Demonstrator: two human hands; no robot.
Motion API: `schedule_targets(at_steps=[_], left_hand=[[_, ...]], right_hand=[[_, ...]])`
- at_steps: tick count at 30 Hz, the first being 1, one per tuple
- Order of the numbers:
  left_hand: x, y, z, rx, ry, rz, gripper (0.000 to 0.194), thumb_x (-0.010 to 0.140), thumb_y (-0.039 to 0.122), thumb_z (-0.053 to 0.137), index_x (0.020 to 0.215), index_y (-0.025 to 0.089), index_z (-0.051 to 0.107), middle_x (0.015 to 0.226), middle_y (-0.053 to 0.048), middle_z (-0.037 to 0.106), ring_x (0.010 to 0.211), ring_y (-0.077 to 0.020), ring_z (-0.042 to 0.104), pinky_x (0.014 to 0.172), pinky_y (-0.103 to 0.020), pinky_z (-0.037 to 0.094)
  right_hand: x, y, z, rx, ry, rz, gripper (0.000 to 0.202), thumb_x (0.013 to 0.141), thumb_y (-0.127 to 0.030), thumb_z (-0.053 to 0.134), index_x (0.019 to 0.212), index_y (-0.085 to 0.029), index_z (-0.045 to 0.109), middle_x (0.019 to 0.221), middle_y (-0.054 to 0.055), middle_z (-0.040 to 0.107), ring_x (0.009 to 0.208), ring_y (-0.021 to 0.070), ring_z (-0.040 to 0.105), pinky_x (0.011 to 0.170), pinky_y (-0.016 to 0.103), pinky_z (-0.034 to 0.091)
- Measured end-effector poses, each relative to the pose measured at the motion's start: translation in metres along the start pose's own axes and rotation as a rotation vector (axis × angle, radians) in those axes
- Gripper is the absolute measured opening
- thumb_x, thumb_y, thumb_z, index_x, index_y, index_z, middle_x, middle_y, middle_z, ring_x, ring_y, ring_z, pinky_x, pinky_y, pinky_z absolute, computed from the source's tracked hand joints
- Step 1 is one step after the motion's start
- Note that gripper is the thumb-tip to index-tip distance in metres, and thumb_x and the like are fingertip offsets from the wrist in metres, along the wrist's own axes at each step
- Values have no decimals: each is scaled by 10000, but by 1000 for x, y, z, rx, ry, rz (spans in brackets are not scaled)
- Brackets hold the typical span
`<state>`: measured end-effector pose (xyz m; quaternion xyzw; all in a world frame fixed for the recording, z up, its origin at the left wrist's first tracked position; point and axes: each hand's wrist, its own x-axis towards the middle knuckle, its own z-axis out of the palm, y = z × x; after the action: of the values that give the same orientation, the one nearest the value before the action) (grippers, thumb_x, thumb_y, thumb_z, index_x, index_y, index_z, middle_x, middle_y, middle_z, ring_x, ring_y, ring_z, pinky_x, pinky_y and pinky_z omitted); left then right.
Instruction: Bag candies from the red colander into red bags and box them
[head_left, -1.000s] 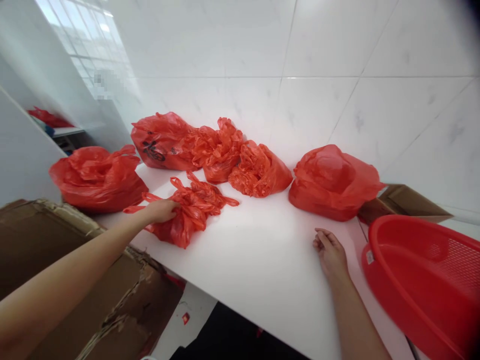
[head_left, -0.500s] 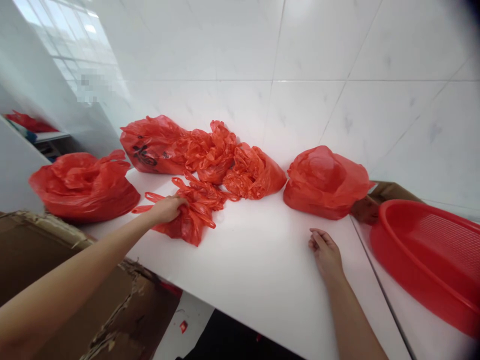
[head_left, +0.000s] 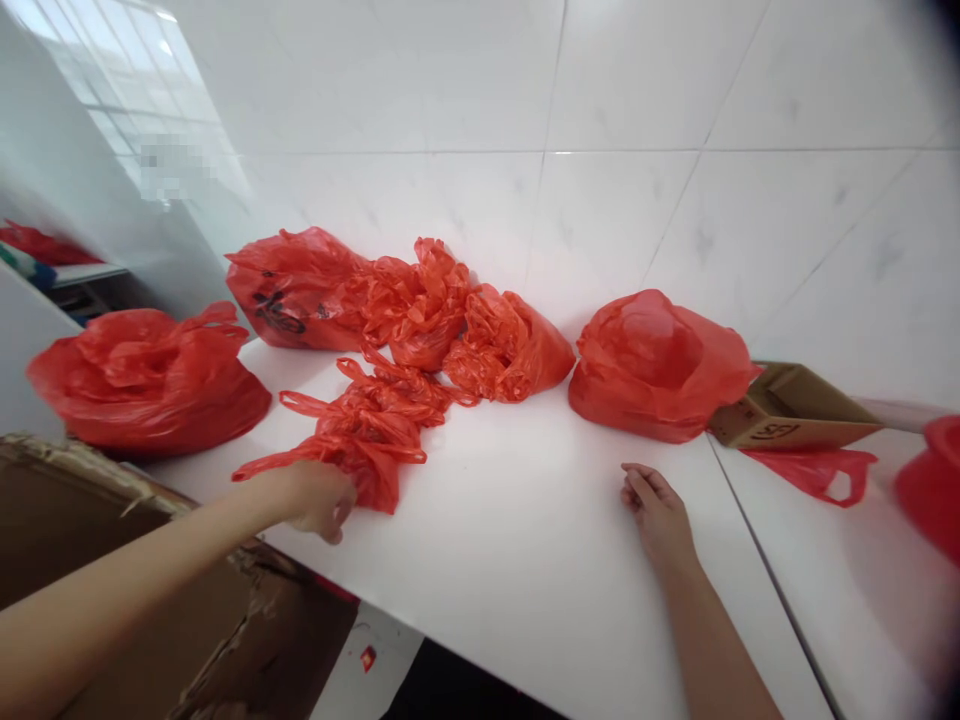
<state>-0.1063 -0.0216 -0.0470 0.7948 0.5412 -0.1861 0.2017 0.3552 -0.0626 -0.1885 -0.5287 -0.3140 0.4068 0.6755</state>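
Note:
My left hand [head_left: 319, 500] is low over the table's front left, its fingers curled and their tips over white tabletop. It overlaps the near left corner of a small flattened red plastic bag [head_left: 376, 478]. Behind that bag, more small red bags [head_left: 375, 425] lie overlapping in a row, handles pointing left. My right hand [head_left: 658, 515] rests at the right of the table [head_left: 510, 560], fingers curled together with nothing visible in them. Beyond it is a full red plastic bag [head_left: 652, 365].
Filled red bags [head_left: 300, 290] line the tiled wall, and another bag [head_left: 150, 380] sits at the left. A torn cardboard carton [head_left: 90, 560] stands at the front left. On the right are a small cardboard box [head_left: 795, 405], a red bag handle [head_left: 832, 475] and a red basket [head_left: 934, 490].
My left hand has moved down and toward me off the small bags, which now lie more spread out. The red basket has shifted right, uncovering the cardboard box and bag handle.

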Motion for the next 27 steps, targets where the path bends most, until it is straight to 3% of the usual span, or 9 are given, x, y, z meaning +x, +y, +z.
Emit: schedule_targets(at_steps=[3,7,12,17,20,23,25,27], left_hand=[[20,-19,9,-30,-67,17,160,597,337,713,724,244,736,782,-44,724,717,-256,639,640,-295,432],[51,-33,-2,-71,35,38,310,725,400,612,972,253,725,1037,-66,721,914,-262,637,759,-290,430],[70,-41,-14,-54,57,29,191,706,339,602,796,229,731,886,-59,729,836,-251,638,737,-290,422],[63,-46,-14,-56,38,29,129,652,313,636,700,246,735,838,-52,737,825,-251,637,740,-298,428],[52,-30,-19,-112,-55,86,124,644,310,649,669,238,746,764,-56,739,727,-234,640,679,-293,443],[49,4,-33,-201,-149,202,222,699,379,636,770,221,774,743,-54,742,648,-209,640,601,-266,453],[57,32,-46,-262,-139,314,286,725,414,640,893,225,774,837,-44,757,717,-199,660,635,-247,471],[73,62,-59,-313,-39,422,312,749,403,643,978,222,753,967,-39,751,854,-196,662,746,-241,474]], right_hand=[[1,2,-1,-34,-3,5,360,671,-475,798,888,-209,690,669,-32,513,601,93,480,550,217,424],[2,4,-2,-52,1,3,373,659,-489,800,887,-216,688,670,-34,517,601,91,484,553,216,420],[2,4,-3,-73,7,-7,378,663,-504,788,893,-223,682,664,-37,522,600,94,487,560,221,415],[-2,-1,2,-132,-2,-15,386,673,-518,771,891,-213,680,633,-34,526,596,106,490,581,239,416],[-4,-5,5,-210,-12,-25,402,683,-542,742,891,-205,673,592,-32,531,582,117,489,585,252,412],[-4,-4,6,-276,-23,-37,437,685,-572,708,899,-195,661,581,-31,536,576,126,494,591,264,411],[-5,-4,8,-301,-20,-48,454,676,-583,692,896,-188,650,570,-35,527,567,129,491,584,268,405],[-10,-12,17,-315,-10,-54,446,679,-572,674,884,-178,645,555,-39,509,551,129,479,560,267,393]])
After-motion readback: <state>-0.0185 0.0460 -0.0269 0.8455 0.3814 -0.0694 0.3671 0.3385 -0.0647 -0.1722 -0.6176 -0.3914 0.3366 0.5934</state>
